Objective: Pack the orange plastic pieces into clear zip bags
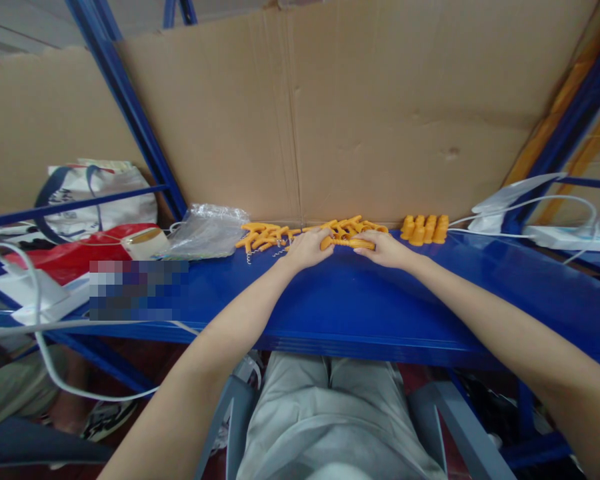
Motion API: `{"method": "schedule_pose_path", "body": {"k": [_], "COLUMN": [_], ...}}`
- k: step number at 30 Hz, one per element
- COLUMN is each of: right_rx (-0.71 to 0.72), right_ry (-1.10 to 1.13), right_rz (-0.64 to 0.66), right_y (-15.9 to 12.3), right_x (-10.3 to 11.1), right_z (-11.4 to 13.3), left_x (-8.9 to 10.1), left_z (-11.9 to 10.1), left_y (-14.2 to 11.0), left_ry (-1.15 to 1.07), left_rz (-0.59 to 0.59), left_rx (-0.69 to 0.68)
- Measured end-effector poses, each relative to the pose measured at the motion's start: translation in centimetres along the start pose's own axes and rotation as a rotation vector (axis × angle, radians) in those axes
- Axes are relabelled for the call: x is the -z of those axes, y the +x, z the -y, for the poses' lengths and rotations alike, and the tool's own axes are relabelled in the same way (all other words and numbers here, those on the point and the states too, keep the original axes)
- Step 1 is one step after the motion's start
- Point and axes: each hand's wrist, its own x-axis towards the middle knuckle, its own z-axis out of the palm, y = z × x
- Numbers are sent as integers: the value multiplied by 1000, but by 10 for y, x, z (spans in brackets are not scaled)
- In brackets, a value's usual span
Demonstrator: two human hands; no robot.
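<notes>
Cardboard sheet upright along the far side, apparently as a backing screen for the blue table. Clear plastic bag flat on the table, left. Orange handles heaped at far centre, metal spirals projecting from some; partly hidden behind the hands. Left hand and right hand at centre, just on the near side of the heap, pinching opposite ends of one orange piece; two-ended grip probably for steadiness. Orange caps in tight rows at far right, likely grouped by kind for easy reach. Piece: slim, bright orange, roughly level left to right, ridged-looking mid-length, ends partly covered; contact with table uncertain.
</notes>
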Motion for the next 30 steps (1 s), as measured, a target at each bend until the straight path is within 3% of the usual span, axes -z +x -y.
{"method": "schedule_pose_path", "body": {"k": [5,9,15,18,24,30], "right_rx": [-174,-343,-437,-490,-558,-562], "right_ry": [178,510,892,953,1068,1035], "right_rz": [1,137,325,335,237,301], "right_y": [1,-3,-12,-12,-5,-5], "right_x": [-1,8,28,28,17,24], "right_z": [-4,-12,-12,-6,4,4], "left_x": [-1,-1,-3,-3,-1,-6], "left_z": [-1,-2,1,3,6,8], "left_y": [0,0,0,1,1,2], "left_ry": [-15,-5,-23,-41,-57,-74], "left_rz": [-8,0,-1,-32,-89,-69], "left_rx": [20,39,27,21,43,58]}}
